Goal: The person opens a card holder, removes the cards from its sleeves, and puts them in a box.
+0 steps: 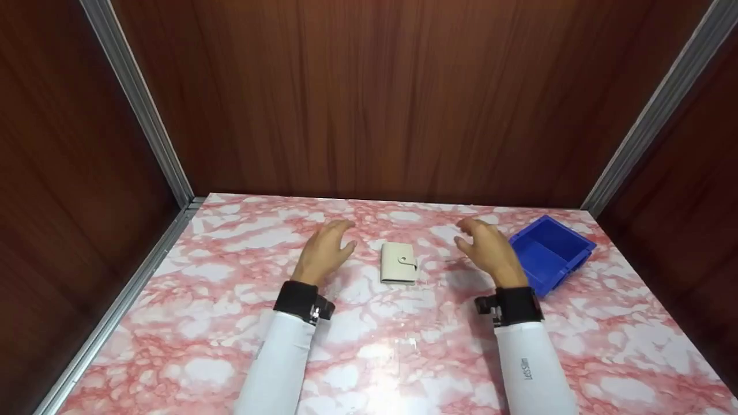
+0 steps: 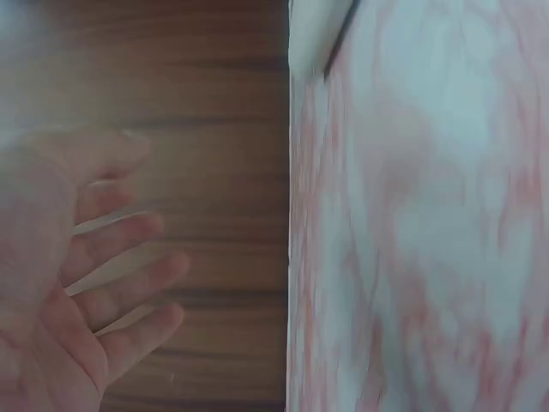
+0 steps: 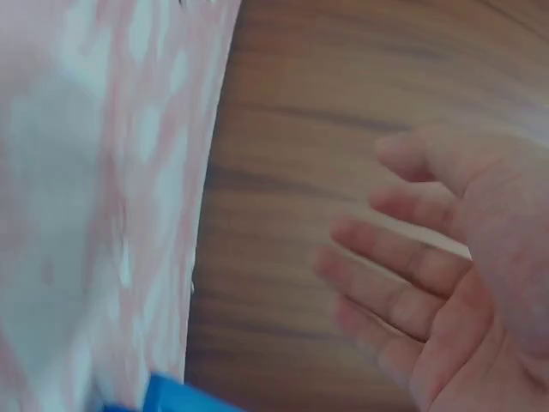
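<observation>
A small cream wallet (image 1: 398,263) with a snap strap lies closed on the marbled table between my two hands. To its left, my left hand (image 1: 324,251) hovers with thumb and fingers spread, holding nothing. My right hand (image 1: 488,249) is raised on the other side, close to a blue plastic bin, and is likewise without anything in its grasp. Both wrist views show relaxed, slightly bent fingers, on the left hand (image 2: 86,266) and the right hand (image 3: 437,266). A corner of the wallet (image 2: 316,34) peeks in at the top of the left wrist view.
The blue bin (image 1: 539,259) stands at the table's right side, turned at an angle; its rim (image 3: 184,396) shows low in the right wrist view. Dark wood panels (image 1: 369,104) with metal framing (image 1: 141,98) enclose the back and sides of the pink-and-white table (image 1: 202,323).
</observation>
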`<state>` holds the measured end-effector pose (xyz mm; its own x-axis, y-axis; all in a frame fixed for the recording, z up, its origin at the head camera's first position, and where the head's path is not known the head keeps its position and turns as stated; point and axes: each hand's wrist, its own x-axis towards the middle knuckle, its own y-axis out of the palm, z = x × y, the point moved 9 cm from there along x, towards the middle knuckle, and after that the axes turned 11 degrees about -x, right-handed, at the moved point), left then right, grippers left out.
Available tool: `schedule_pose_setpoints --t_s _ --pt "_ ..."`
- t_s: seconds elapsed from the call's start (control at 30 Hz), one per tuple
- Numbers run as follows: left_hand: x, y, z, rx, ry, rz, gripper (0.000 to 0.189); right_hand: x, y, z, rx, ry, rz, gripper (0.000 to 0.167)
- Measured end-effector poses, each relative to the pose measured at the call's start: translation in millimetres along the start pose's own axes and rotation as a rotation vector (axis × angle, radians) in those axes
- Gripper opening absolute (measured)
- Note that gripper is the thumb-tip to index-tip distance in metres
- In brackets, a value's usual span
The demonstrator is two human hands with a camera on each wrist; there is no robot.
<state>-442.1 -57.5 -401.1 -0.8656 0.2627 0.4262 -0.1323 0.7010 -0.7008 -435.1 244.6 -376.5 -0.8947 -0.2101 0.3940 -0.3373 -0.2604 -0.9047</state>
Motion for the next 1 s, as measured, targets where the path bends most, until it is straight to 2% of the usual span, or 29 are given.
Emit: schedule_pose_setpoints --t_s 0.1,0.2,0.4,0.53,0.7,0.8,1.0 --pt "1.7 16.3 -8.9 -0.009 0.005 0.032 0.032 2.4 15.7 14.7 0.024 -0.046 0.038 0.028" --pt "2.8 34.0 -17.4 -0.002 0.02 0.072 0.027 4.2 32.5 26.8 0.024 -0.066 0.09 0.029" --pt "-0.1 64.4 -29.6 0.008 0.045 0.145 0.026 4.9 56.3 45.6 -0.016 -0.069 0.147 0.029" --pt "-4.9 79.7 -35.5 0.053 0.076 0.2 0.023 2.1 68.1 60.2 -0.017 -0.126 0.171 0.031" --pt "-9.3 92.9 -41.9 0.113 0.125 0.264 0.017 -3.3 82.1 71.2 -0.024 -0.199 0.239 0.027" --pt "-11.2 97.1 -43.0 0.127 0.125 0.293 0.018 -5.6 86.6 73.4 -0.022 -0.223 0.268 0.025" --pt "-11.3 98.1 -46.9 0.145 0.142 0.287 0.009 -4.9 87.8 74.2 0.0 -0.23 0.266 0.03"
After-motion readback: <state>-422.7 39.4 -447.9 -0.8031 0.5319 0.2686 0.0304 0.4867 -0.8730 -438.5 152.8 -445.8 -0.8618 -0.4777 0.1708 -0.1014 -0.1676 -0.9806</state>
